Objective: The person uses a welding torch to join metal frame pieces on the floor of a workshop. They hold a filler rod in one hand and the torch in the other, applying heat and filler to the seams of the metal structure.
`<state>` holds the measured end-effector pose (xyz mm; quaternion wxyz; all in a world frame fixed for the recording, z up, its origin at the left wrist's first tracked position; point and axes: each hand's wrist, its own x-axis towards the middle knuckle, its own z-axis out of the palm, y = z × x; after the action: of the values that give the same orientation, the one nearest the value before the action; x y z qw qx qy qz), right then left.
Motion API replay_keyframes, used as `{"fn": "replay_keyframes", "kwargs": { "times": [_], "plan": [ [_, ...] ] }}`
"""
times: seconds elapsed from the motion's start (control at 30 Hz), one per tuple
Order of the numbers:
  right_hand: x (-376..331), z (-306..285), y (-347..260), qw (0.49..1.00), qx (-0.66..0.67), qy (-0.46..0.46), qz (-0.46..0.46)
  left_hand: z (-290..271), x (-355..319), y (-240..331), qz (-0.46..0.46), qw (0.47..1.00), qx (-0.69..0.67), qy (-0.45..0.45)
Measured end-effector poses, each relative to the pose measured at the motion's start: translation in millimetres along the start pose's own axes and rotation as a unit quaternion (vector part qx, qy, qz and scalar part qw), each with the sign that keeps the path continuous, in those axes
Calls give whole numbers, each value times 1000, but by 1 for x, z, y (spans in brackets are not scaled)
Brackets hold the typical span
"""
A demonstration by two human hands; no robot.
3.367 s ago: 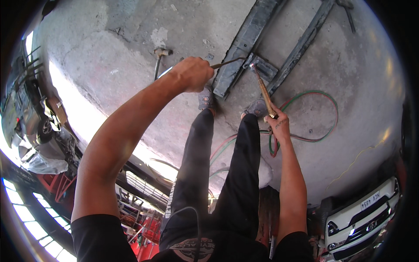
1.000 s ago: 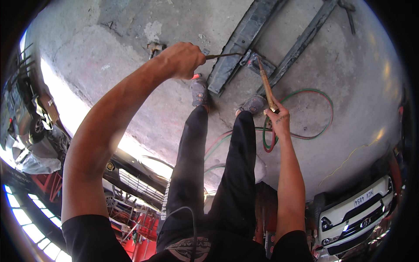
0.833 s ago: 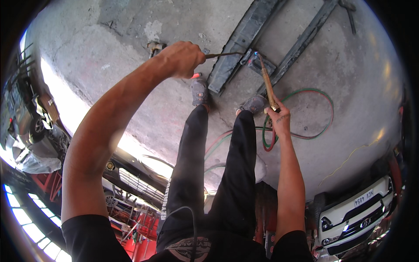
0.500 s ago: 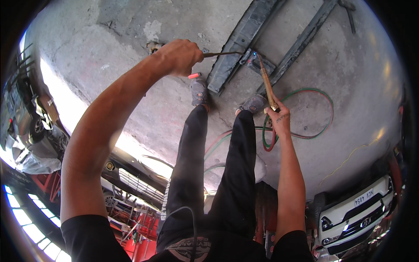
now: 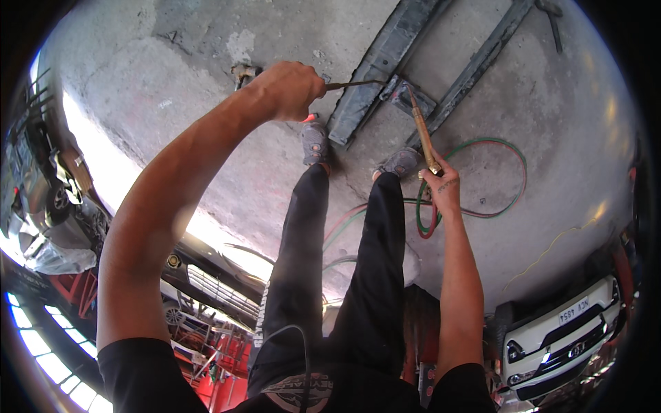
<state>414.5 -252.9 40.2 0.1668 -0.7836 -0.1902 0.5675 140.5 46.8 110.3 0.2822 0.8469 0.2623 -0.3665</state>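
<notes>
My left hand is closed in a fist around a thin dark metal rod. Its handle end is hidden in the fist, and its bent tip reaches a small dark metal bracket. My right hand grips a brass gas torch low on its body, near the valve knobs. The torch nozzle points up at the same bracket, close to the rod's tip. This bracket sits between two long dark steel beams on the concrete floor. A red thing shows partly below my left fist.
Red and green hoses loop over the floor to the right of my feet. A rusty metal fitting lies behind my left wrist, and a T-shaped tool lies at the far right. A white car front stands at the lower right.
My left hand has shifted slightly right, covering more of the red thing. The torch has moved slightly. The blue-white glow at its tip no longer shows.
</notes>
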Motion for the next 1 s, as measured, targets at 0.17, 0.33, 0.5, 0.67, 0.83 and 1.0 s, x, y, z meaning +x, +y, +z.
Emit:
{"fn": "replay_keyframes", "kwargs": {
  "times": [0.17,0.33,0.5,0.67,0.83,1.0],
  "plan": [
    [1,1,0,1000,-3,9,-8,6,-2,14,15,999,9,29],
    [-1,5,2,1000,18,4,-11,5,-13,62,-15,1000,-23,5],
    [0,1,22,999,34,9,-25,53,-18,145,-56,994,-67,64],
    [-5,0,17,999,48,12,-21,58,-6,209,-91,991,-64,69],
    [-11,-9,2,1000,27,-3,-5,61,0,168,-100,983,-81,131],
    [1,-9,19,1000,4,8,-27,40,-11,73,-65,985,-103,123]
  ]
}}
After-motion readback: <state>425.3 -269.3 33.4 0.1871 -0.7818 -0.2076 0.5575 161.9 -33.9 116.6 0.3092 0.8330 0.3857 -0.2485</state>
